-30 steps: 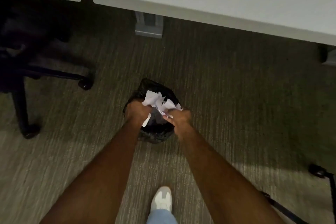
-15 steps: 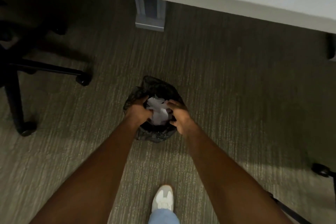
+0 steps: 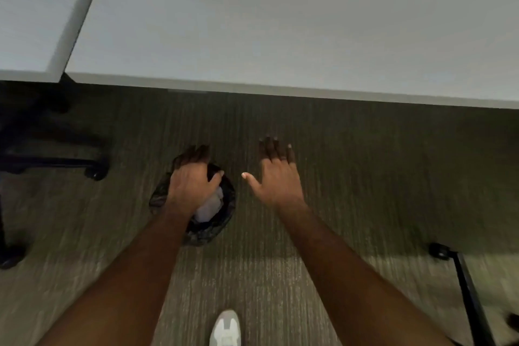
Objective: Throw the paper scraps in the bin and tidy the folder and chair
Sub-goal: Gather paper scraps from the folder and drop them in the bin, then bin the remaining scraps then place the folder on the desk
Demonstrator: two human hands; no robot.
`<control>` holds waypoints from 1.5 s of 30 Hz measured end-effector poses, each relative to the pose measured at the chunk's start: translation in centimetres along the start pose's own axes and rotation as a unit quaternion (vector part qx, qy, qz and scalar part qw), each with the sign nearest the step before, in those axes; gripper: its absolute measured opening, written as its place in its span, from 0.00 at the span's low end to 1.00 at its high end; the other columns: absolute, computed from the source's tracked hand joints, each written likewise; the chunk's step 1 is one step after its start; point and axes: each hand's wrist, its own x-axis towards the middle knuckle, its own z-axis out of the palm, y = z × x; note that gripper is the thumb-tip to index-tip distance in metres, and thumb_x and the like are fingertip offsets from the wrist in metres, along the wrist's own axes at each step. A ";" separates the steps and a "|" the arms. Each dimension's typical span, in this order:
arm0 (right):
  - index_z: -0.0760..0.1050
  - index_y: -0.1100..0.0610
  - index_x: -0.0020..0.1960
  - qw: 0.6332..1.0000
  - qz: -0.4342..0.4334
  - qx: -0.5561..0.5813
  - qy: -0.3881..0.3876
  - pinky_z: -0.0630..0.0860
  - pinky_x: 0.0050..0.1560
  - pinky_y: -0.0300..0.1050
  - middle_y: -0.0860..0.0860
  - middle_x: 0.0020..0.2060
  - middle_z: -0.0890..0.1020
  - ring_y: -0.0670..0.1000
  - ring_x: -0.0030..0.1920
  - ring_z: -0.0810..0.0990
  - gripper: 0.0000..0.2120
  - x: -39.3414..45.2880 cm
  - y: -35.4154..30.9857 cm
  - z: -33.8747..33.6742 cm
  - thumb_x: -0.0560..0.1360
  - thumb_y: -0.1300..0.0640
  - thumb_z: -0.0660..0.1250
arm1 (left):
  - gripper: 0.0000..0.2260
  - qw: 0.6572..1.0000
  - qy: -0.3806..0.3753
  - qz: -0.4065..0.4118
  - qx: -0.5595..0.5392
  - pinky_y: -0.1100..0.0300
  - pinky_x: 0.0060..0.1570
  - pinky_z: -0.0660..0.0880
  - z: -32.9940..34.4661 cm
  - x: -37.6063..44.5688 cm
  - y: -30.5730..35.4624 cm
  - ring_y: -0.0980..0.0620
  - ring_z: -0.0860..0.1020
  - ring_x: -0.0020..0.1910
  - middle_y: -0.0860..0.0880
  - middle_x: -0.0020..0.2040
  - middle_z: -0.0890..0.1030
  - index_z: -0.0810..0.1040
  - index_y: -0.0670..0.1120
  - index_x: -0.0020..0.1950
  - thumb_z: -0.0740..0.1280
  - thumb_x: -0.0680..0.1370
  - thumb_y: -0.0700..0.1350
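Paper scraps (image 3: 211, 206) in bin (image 3: 224, 222), below left fingers (image 3: 196, 153).

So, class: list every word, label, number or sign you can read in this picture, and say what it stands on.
None can be read. The desk top, bin, paper scraps, carpet and shoe show no legible text; the view is dim and blurred.

Head-worn wide view, looking steeply down, near outstretched forearms, carpet (image 3: 337, 177) below
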 end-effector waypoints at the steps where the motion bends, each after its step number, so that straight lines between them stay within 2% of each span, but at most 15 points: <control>1: 0.58 0.60 0.79 1.000 0.005 -0.014 0.007 0.43 0.80 0.59 0.58 0.80 0.56 0.57 0.81 0.50 0.40 -0.5 1.4 -1.2 0.78 0.32 0.52 | 0.32 1.000 -0.003 0.011 0.014 0.46 0.71 0.67 -0.4 0.1 1.4 0.39 0.67 0.74 0.39 0.75 0.69 0.64 0.42 0.77 0.65 0.79 0.58; 4: 0.59 0.59 0.78 0.998 0.029 -0.038 0.027 0.45 0.79 0.61 0.58 0.79 0.59 0.58 0.80 0.54 0.40 -1.9 5.5 -4.3 0.78 0.32 0.51 | 0.28 0.997 -0.010 0.039 0.061 0.44 0.62 0.74 -1.0 -0.1 5.9 0.36 0.76 0.63 0.36 0.64 0.78 0.72 0.39 0.69 0.64 0.79 0.59; 6: 0.59 0.58 0.78 0.997 0.054 -0.049 0.041 0.45 0.79 0.61 0.58 0.78 0.61 0.58 0.80 0.55 0.39 -3.8 9.5 -6.5 0.78 0.32 0.51 | 0.27 0.994 0.002 0.083 0.072 0.43 0.61 0.74 -0.6 -0.6 10.2 0.36 0.76 0.60 0.36 0.62 0.79 0.73 0.40 0.68 0.64 0.78 0.59; 10: 0.42 0.55 0.81 0.993 0.094 -0.045 0.058 0.42 0.79 0.61 0.55 0.81 0.46 0.56 0.81 0.40 0.41 -8.8 16.9 -9.6 0.78 0.32 0.49 | 0.35 0.983 0.012 0.171 0.068 0.45 0.74 0.64 1.2 -2.4 18.4 0.40 0.67 0.73 0.40 0.75 0.68 0.59 0.43 0.79 0.64 0.78 0.60; 12: 0.41 0.54 0.81 0.988 0.126 -0.041 0.073 0.43 0.79 0.62 0.55 0.82 0.44 0.56 0.81 0.39 0.41 -11.9 20.9 -11.2 0.78 0.32 0.49 | 0.37 0.976 0.009 0.207 0.064 0.47 0.79 0.56 2.8 -3.7 23.4 0.43 0.60 0.79 0.43 0.80 0.60 0.54 0.44 0.81 0.63 0.79 0.60; 15: 0.42 0.54 0.82 0.981 0.166 -0.038 0.088 0.45 0.79 0.63 0.55 0.82 0.47 0.56 0.81 0.42 0.41 -16.8 26.7 -13.2 0.78 0.33 0.50 | 0.37 0.963 -0.014 0.267 0.045 0.49 0.80 0.48 5.6 -6.4 31.2 0.47 0.50 0.82 0.45 0.83 0.53 0.52 0.44 0.82 0.63 0.79 0.59; 23: 0.47 0.52 0.82 0.950 0.290 -0.017 0.114 0.48 0.78 0.62 0.55 0.81 0.53 0.56 0.81 0.48 0.39 -33.3 42.7 -15.7 0.78 0.34 0.54 | 0.38 0.906 -0.105 0.408 0.050 0.46 0.80 0.51 15.7 -15.9 49.8 0.46 0.51 0.82 0.45 0.82 0.53 0.54 0.45 0.81 0.65 0.78 0.59; 29: 0.51 0.52 0.81 0.903 0.415 -0.004 0.108 0.50 0.79 0.60 0.55 0.80 0.56 0.57 0.81 0.51 0.38 -48.7 53.4 -15.0 0.78 0.36 0.58 | 0.38 0.849 -0.176 0.493 0.076 0.48 0.80 0.51 23.7 -23.8 60.9 0.48 0.50 0.82 0.46 0.83 0.52 0.52 0.48 0.81 0.64 0.78 0.60; 31: 0.52 0.51 0.81 0.886 0.451 0.005 0.105 0.53 0.78 0.59 0.55 0.80 0.57 0.57 0.80 0.53 0.37 -53.2 55.9 -14.3 0.78 0.36 0.57 | 0.37 0.830 -0.187 0.518 0.087 0.49 0.79 0.50 25.8 -26.2 63.8 0.48 0.50 0.82 0.47 0.83 0.52 0.51 0.49 0.82 0.62 0.78 0.62; 35: 0.59 0.50 0.79 0.852 0.513 0.038 0.094 0.59 0.76 0.59 0.56 0.79 0.59 0.58 0.79 0.56 0.33 -60.5 60.5 -12.8 0.78 0.36 0.59 | 0.35 0.780 -0.218 0.581 0.082 0.48 0.78 0.52 29.3 -30.7 69.4 0.46 0.53 0.81 0.47 0.82 0.55 0.55 0.49 0.81 0.62 0.78 0.61; 39: 0.60 0.48 0.79 0.832 0.527 0.171 0.037 0.59 0.76 0.60 0.54 0.81 0.55 0.60 0.80 0.54 0.33 -65.7 64.4 -11.0 0.78 0.35 0.59 | 0.33 0.726 -0.237 0.633 0.129 0.44 0.79 0.52 32.1 -34.9 73.8 0.41 0.54 0.81 0.44 0.81 0.57 0.57 0.51 0.81 0.63 0.79 0.59; 42: 0.57 0.46 0.79 0.828 0.503 0.242 -0.045 0.56 0.77 0.60 0.50 0.82 0.49 0.56 0.80 0.50 0.35 -68.1 65.1 -9.6 0.77 0.31 0.58 | 0.33 0.711 -0.230 0.632 0.203 0.42 0.78 0.54 33.8 -37.1 75.5 0.39 0.55 0.80 0.42 0.82 0.55 0.54 0.52 0.81 0.62 0.80 0.59; 45: 0.60 0.45 0.78 0.840 0.491 0.229 -0.028 0.59 0.76 0.58 0.51 0.81 0.53 0.55 0.80 0.54 0.37 -69.5 63.4 -8.6 0.74 0.30 0.62 | 0.31 0.705 -0.211 0.628 0.253 0.43 0.73 0.61 34.5 -38.3 76.1 0.38 0.61 0.76 0.42 0.80 0.58 0.56 0.51 0.80 0.62 0.80 0.58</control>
